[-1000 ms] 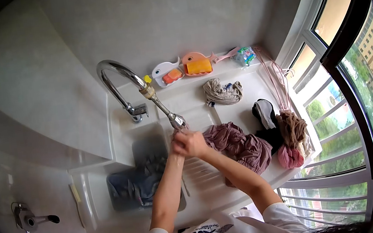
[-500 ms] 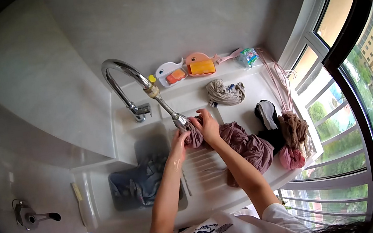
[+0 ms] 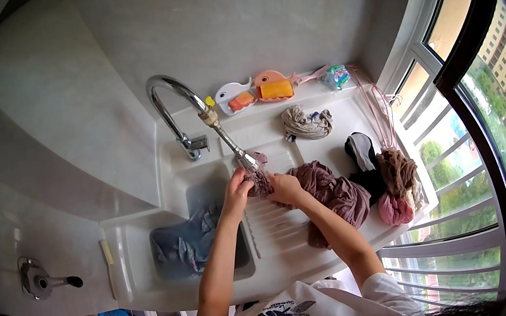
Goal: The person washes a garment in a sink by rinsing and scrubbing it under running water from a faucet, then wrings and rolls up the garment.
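Note:
A mauve garment (image 3: 333, 193) lies bunched over the ribbed washboard (image 3: 273, 227) and the counter on its right. One end of it is gathered beneath the nozzle of the chrome faucet (image 3: 229, 140). My left hand (image 3: 237, 190) grips that end from the left, thumb and fingers closed on the cloth. From the other side my right hand (image 3: 285, 189) is closed on the same garment. Whether water is running is hard to make out. Left of the washboard, a blue-grey garment (image 3: 190, 240) soaks in cloudy water in the sink basin (image 3: 253, 270).
Two fish-shaped soap dishes (image 3: 231, 90) stand along the back ledge, beside a plastic packet (image 3: 336, 76). A twisted beige cloth (image 3: 307, 122) rests behind. Black, brown (image 3: 398, 171) and pink garments pile up at right, near pink hangers (image 3: 381, 112). A brush (image 3: 107, 252) lies on the left rim.
My right hand has moved down, lower on the mauve garment, and its raised fingers have closed. My left hand has shifted slightly up. The gathered cloth now bunches directly under the nozzle.

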The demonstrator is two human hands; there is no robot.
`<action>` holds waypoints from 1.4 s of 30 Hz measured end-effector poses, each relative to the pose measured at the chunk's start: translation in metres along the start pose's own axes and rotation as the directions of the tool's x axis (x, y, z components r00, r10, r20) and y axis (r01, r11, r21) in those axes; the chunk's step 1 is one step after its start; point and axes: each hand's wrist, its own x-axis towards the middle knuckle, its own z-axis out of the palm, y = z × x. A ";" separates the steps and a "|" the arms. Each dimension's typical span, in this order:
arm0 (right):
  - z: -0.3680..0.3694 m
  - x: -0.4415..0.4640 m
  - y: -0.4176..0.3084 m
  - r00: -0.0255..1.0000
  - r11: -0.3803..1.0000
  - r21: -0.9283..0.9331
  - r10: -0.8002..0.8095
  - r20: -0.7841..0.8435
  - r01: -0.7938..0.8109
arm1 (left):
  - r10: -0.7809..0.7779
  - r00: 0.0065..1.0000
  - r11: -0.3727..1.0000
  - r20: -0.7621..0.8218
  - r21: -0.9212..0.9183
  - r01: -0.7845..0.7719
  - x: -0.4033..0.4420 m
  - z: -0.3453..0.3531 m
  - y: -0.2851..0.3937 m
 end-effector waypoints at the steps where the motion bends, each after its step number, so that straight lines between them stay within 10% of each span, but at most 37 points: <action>1: -0.011 -0.006 -0.009 1.000 1.000 -0.007 0.012 -0.015 -0.012 | -0.043 0.999 0.999 -0.014 0.028 0.044 0.005 -0.012 -0.021; 5: -0.037 -0.019 -0.005 0.998 0.821 0.568 -0.068 -0.009 0.061 | -0.110 0.987 0.994 -0.118 -0.002 0.110 0.015 -0.031 -0.062; 8: -0.059 -0.030 0.002 0.972 0.320 0.918 -0.098 -0.212 0.233 | -0.216 0.958 0.975 -0.186 -0.102 0.200 0.015 -0.024 -0.065; 10: -0.073 -0.032 -0.005 0.987 0.176 0.974 0.051 -0.155 0.144 | -0.584 0.809 0.811 -0.063 -0.060 0.581 0.018 -0.023 -0.068; 17: -0.077 -0.030 -0.001 0.894 0.775 0.527 -0.108 -0.435 0.350 | -0.515 0.843 0.731 0.155 -0.435 0.526 0.007 -0.008 -0.055; 18: -0.075 -0.026 0.006 0.877 0.778 0.504 -0.123 -0.464 0.375 | -0.518 0.841 0.730 0.156 -0.432 0.530 0.005 -0.018 -0.049; 20: -0.084 -0.030 0.002 0.972 0.811 0.572 0.019 -0.233 0.122 | -0.382 0.905 0.922 0.187 0.137 0.361 0.005 -0.035 -0.035; 24: -0.088 -0.028 -0.008 0.956 0.809 0.550 -0.048 -0.290 0.207 | -0.114 0.991 0.988 -0.066 0.101 0.121 0.020 -0.067 -0.033; 29: -0.081 -0.016 0.001 0.964 0.684 0.684 -0.126 -0.232 0.254 | -0.035 0.994 0.817 0.101 0.576 -0.030 0.014 -0.070 -0.040; 36: -0.081 -0.023 -0.010 0.980 0.436 0.884 -0.167 -0.106 0.170 | -0.204 0.965 0.931 0.161 0.338 0.141 0.013 -0.018 -0.033; 40: -0.090 -0.037 0.002 0.982 0.437 0.889 -0.180 -0.064 0.138 | -0.183 0.975 0.891 0.128 0.441 0.109 0.020 -0.025 -0.026; 42: -0.094 -0.040 0.009 0.941 0.683 0.730 -0.264 0.210 0.029 | -0.037 0.991 0.880 0.130 0.475 -0.029 0.022 -0.028 -0.022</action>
